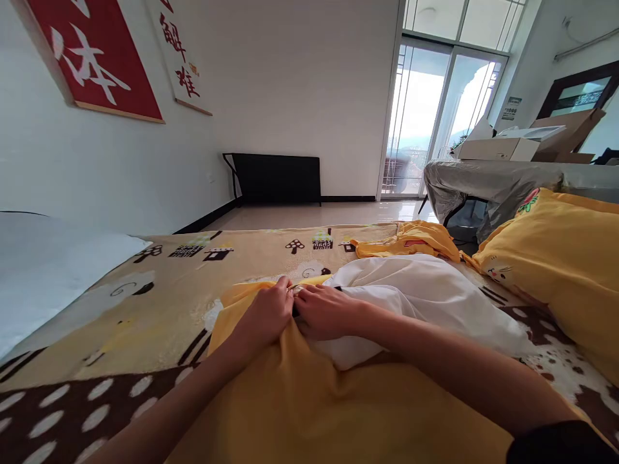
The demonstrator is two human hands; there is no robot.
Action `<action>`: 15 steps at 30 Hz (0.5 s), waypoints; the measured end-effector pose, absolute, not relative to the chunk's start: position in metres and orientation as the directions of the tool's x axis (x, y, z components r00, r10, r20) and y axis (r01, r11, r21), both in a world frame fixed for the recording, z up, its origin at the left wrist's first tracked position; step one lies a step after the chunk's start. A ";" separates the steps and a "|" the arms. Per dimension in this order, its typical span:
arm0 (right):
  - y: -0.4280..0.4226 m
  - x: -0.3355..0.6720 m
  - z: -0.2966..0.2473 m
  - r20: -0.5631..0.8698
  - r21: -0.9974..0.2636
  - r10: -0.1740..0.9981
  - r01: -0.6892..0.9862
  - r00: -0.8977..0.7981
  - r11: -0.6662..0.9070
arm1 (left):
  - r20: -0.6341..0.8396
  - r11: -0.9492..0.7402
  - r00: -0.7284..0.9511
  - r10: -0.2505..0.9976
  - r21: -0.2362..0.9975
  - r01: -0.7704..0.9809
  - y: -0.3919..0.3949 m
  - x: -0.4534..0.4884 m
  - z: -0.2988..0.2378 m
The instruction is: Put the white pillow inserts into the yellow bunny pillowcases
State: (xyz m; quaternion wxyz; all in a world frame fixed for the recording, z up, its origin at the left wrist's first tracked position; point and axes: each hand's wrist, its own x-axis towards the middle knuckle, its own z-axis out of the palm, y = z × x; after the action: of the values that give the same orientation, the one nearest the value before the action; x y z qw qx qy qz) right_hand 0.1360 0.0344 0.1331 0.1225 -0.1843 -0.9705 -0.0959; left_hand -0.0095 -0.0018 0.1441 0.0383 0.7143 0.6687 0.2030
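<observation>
A yellow pillowcase (pixel 290 412) spreads over the near part of the bed, its upper edge bunched up in the middle. My left hand (pixel 269 304) is closed on that edge, thumb and fingers pinching the cloth. Right beside it, my right hand (pixel 325 310) is also closed at the same edge, knuckles up. A small dark bit shows between the two hands; I cannot make out what it is. White fabric (pixel 435 296), soft and puffed like a pillow, lies against my right hand and partly under my right forearm. Its near edge meets the yellow cloth.
A patterned blanket (pixel 164 309) covers the bed. Crumpled yellow cloth (pixel 411 240) lies at the far edge, a plump yellow pillow (pixel 561 251) at right, a white pillow (pixel 53 270) at left. Beyond stand a black panel (pixel 280 179) and a plastic-covered table (pixel 488 174) with boxes (pixel 498 149).
</observation>
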 end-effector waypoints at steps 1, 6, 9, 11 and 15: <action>0.032 0.148 0.141 0.247 0.119 0.339 0.375 -0.908 0.919 | 0.228 -0.096 0.017 0.974 0.340 0.935 -0.004 -0.013 0.142; 0.041 0.197 0.162 -0.026 -0.032 0.534 0.535 -0.845 0.844 | 0.180 -0.093 0.031 0.983 0.350 0.932 -0.016 -0.013 0.144; 0.054 0.202 0.149 -0.100 -0.125 0.586 0.595 -0.804 0.794 | 0.142 -0.086 0.048 0.989 0.274 0.958 -0.020 -0.003 0.150; 0.056 0.196 0.137 -0.044 -0.159 0.605 0.604 -0.795 0.781 | 0.133 -0.061 0.040 0.990 0.151 0.987 -0.021 0.005 0.154; 0.044 0.178 0.128 0.057 -0.077 0.691 0.687 -0.720 0.722 | 0.212 -0.039 0.055 0.976 -0.078 0.996 -0.013 0.014 0.162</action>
State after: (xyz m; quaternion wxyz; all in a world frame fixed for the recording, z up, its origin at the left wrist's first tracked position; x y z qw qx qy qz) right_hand 0.1783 0.0438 0.1278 0.0409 -0.3717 -0.9271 0.0249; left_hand 0.0144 -0.0130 0.1617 -0.1017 0.7190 0.6857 0.0501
